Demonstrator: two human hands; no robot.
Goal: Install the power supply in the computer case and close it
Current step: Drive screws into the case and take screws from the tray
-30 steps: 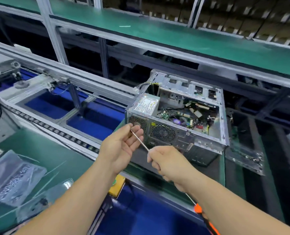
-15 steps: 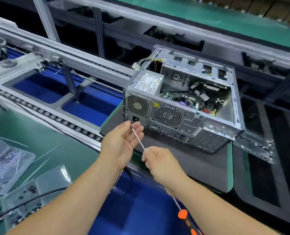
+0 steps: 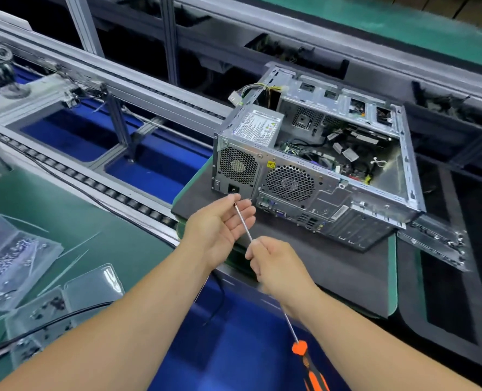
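Observation:
An open silver computer case (image 3: pixel 333 198) lies on its side on a dark mat (image 3: pixel 347 272), rear panel facing me. The grey power supply (image 3: pixel 255 127) sits in its left rear corner, with coloured cables (image 3: pixel 258 91) behind it. My right hand (image 3: pixel 276 266) grips the thin metal shaft of a long screwdriver (image 3: pixel 244 225); its orange and black handle (image 3: pixel 309 368) trails below my forearm. My left hand (image 3: pixel 220 221) is cupped with the fingers apart at the tip of the shaft, just below the power socket. Whether a screw sits on the tip is too small to tell.
A loose metal side panel (image 3: pixel 434 244) lies right of the case. Clear plastic bags of small screws (image 3: pixel 11 255) and a clear tray (image 3: pixel 59 309) rest on the green bench at left. A roller conveyor rail (image 3: pixel 98 184) runs diagonally; a black cable (image 3: pixel 50 320) crosses the tray.
The camera has moved closer and tilted down, so the case appears larger and higher. Both hands keep the same hold on the screwdriver shaft, close under the power supply's rear face.

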